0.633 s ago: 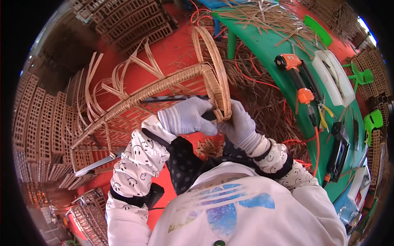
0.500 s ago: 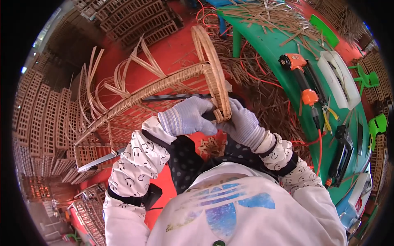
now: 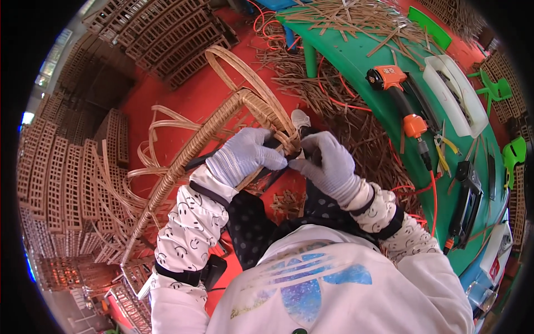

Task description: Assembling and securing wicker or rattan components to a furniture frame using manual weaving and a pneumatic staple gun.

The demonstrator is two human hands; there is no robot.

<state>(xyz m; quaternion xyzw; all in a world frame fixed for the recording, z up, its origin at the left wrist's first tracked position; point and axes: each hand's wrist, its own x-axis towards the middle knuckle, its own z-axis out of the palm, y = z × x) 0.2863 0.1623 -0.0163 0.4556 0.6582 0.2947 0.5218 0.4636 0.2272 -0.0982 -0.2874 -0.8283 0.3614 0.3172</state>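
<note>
A woven rattan frame (image 3: 208, 122) with a tightly wrapped edge lies slantwise over my legs, its near end down at the left. Loose pale strips (image 3: 167, 117) hang in curls from its left side. At the upper corner, a looped strip (image 3: 236, 69) arches over the edge. My left hand (image 3: 242, 156), in a light grey knit glove, is closed on the frame just below this corner. My right hand (image 3: 329, 167), gloved alike, sits just right of the corner with thumb and fingers bent together at the strip's lower end; what they pinch is too small to make out.
On the green table (image 3: 345, 61) at right lie an orange-black air tool (image 3: 403, 100) with a red hose, yellow-handled pliers (image 3: 443, 153), a white tray (image 3: 456, 94), a black tool (image 3: 464, 206) and loose strips (image 3: 361, 22). Brown lattice panels (image 3: 61, 172) are stacked at left; scraps (image 3: 356, 133) litter the red floor.
The frame has swung so that its upper corner and loop shifted left and it stands steeper. My right hand has come off the corner's outer side to a spot beside it.
</note>
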